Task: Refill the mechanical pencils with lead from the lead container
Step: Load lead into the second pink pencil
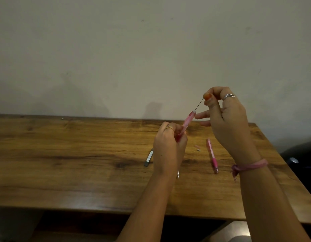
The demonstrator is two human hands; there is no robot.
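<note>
feeding lead (199, 105) into pencil (186, 123)

r hand (226, 116) pinching lead, l hand (169, 142) gripping barrel; next i'm prob needing a steady, straight push.

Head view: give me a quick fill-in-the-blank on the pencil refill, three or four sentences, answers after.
1. The right hand pinches a thin ____ whose lower end meets the open top of the raised pink mechanical pencil.
2. The raised pencil is gripped by the ____ hand.
3. A second pink mechanical pencil lies on the wooden ____.
4. The grey lead container lies to the ____ of the left hand.

Answers: lead; left; table; left
</note>
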